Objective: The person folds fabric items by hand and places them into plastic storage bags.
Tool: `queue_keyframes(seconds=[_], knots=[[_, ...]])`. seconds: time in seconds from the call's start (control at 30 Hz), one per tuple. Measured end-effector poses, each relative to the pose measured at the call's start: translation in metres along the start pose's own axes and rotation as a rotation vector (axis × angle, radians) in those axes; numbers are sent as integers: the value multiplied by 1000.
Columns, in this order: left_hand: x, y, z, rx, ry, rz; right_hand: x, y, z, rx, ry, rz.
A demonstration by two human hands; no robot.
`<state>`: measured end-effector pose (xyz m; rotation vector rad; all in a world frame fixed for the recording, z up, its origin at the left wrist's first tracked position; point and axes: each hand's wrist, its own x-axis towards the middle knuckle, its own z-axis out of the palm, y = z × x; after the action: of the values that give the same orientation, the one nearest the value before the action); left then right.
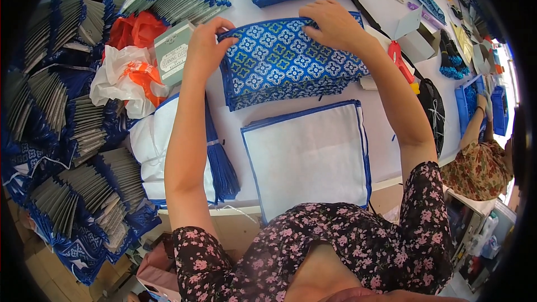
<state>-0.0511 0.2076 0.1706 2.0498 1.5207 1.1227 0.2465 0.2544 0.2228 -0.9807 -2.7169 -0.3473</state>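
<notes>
A stack of folded blue cloths (285, 59) with white and green flower patterns lies on the table before me. My left hand (208, 45) pinches the top cloth at its far left corner, thumb and fingertips at the edge. Farther right, my right hand (327, 19) grips the same cloth's far edge, with the thumb on the patterned side and the fingers over the edge. Nearer to me, white cloths with blue edging (307, 159) lie flat in a pile, reaching over the table's front edge.
Bundled blue-edged cloths (84, 128) are heaped at the left. Beside my left forearm stand a grey-green box (172, 53), a white plastic bag (126, 81) and a tied white bundle (154, 151). A red-handled tool (398, 59) lies right. Another person (478, 162) works at the far right.
</notes>
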Motion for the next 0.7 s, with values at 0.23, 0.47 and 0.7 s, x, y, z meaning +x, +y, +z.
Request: queue_keyframes(seconds=[0.23, 0.47, 0.7], knots=[[0, 2, 20, 213, 84, -78, 12, 7, 28, -55, -114, 90], [-5, 69, 19, 263, 149, 378, 7, -11, 10, -70, 122, 67], [6, 27, 51, 633, -22, 165, 0, -29, 32, -153, 59, -18]])
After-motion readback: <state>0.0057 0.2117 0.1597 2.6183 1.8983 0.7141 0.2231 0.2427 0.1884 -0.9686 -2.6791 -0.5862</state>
